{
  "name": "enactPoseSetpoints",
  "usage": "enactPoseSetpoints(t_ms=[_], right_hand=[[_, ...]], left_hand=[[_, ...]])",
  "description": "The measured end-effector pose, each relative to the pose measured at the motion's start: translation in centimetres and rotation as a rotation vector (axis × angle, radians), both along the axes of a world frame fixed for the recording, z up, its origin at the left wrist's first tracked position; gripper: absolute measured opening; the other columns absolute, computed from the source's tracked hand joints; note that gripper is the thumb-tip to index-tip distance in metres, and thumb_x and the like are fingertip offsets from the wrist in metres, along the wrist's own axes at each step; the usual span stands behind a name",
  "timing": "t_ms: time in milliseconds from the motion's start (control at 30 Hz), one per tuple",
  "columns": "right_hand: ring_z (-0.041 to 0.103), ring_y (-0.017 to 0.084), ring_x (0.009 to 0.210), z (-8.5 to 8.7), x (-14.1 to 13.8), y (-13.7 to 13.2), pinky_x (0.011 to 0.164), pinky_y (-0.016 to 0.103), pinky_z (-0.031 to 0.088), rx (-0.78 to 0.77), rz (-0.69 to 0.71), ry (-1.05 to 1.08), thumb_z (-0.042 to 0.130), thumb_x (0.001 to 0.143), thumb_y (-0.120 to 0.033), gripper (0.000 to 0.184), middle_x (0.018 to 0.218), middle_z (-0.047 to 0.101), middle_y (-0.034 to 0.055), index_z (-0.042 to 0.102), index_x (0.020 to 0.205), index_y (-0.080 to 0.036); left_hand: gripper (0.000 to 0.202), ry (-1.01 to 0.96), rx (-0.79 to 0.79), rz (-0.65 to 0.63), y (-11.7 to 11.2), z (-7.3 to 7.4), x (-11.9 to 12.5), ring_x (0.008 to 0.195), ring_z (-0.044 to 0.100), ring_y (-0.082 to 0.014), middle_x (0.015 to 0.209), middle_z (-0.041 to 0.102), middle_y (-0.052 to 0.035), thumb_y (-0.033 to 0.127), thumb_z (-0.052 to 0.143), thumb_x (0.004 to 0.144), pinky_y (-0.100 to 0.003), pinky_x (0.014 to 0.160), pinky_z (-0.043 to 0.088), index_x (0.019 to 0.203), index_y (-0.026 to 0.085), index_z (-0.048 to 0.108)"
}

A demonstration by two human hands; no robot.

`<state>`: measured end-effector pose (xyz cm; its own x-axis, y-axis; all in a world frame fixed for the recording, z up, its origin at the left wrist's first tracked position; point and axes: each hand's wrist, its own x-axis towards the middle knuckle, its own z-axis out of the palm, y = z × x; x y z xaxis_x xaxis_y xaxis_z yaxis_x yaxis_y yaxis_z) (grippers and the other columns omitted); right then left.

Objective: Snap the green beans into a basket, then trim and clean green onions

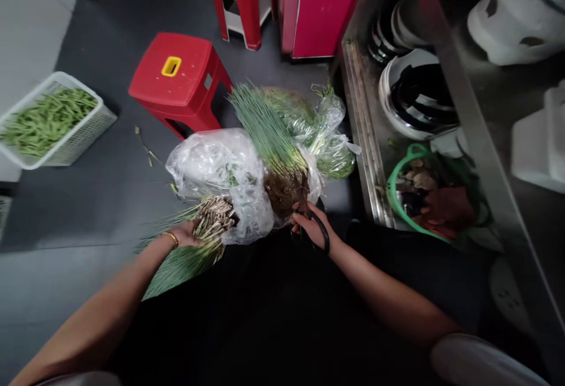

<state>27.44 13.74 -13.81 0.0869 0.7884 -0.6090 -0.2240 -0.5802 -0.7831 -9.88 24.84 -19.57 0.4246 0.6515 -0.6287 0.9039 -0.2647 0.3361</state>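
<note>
My left hand (pixel 184 234) is closed round part of a bundle of thin green onions (pixel 179 269), close to its pale brown root ends; some fingers are hidden among the stalks. Black-handled scissors (pixel 325 236) are in my right hand (pixel 311 224), with the loops round the fingers and the blades hard to make out. Just beyond the scissors lies a second bundle of green onions (pixel 267 130), its tangled brown roots (pixel 285 192) toward me. A crumpled clear plastic bag (pixel 212 159) sits between the bundles.
Bagged leafy greens (pixel 333 162) lie behind, beside a metal shelf (pixel 364 133). A red stool (pixel 176 68) stands beyond the bag. At left is a white basket of green beans (pixel 83 142). A green-rimmed basket (pixel 392 189) and stacked bowls (pixel 386 100) are at right.
</note>
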Motion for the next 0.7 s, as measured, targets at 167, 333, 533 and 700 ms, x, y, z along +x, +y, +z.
enactPoseSetpoints(t_ms=[167, 333, 533, 700], right_hand=[[0.059, 0.012, 0.051, 0.5, 0.8, 1.5, 0.051, 0.026, 0.049, -0.096, -0.205, 0.105, 0.074, 0.058, -0.049, 0.055, 0.062, 0.062, -0.0024, 0.05, 0.097, -0.017], [0.058, 0.011, 0.049, 0.7, 1.3, 1.7, 0.049, 0.024, 0.047, -0.213, -0.192, 0.199, 0.074, 0.061, -0.049, 0.055, 0.063, 0.063, -0.0018, 0.051, 0.098, -0.017], [0.059, 0.01, 0.053, 2.3, 2.5, 2.3, 0.051, 0.022, 0.046, -0.251, -0.075, 0.268, 0.069, 0.07, -0.047, 0.046, 0.068, 0.063, -0.0012, 0.052, 0.101, -0.018], [0.059, 0.01, 0.054, 2.8, 3.5, 2.6, 0.053, 0.023, 0.046, -0.258, -0.056, 0.274, 0.066, 0.073, -0.045, 0.042, 0.069, 0.063, -0.0011, 0.052, 0.101, -0.017]], left_hand=[[0.037, -0.032, 0.212, -0.232, 6.7, -1.8, 10.5, 0.095, 0.063, -0.0226, 0.108, 0.068, -0.0101, 0.033, 0.041, 0.088, -0.03, 0.081, 0.046, 0.114, 0.02, 0.064], [0.029, -0.197, 0.364, -0.558, 12.4, -7.3, 23.9, 0.11, 0.055, -0.0258, 0.102, 0.066, -0.0155, 0.014, 0.042, 0.085, -0.039, 0.094, 0.039, 0.097, 0.014, 0.069], [0.04, -0.131, 0.478, -0.505, 14.5, -13.8, 27.6, 0.109, 0.051, -0.0321, 0.108, 0.063, -0.0197, 0.012, 0.038, 0.088, -0.058, 0.098, 0.025, 0.121, 0.015, 0.06], [0.042, 0.053, 0.45, -0.471, 12.1, -13.1, 24.3, 0.09, 0.056, -0.0321, 0.09, 0.064, -0.0231, 0.009, 0.034, 0.087, -0.05, 0.08, 0.034, 0.122, 0.006, 0.057]])
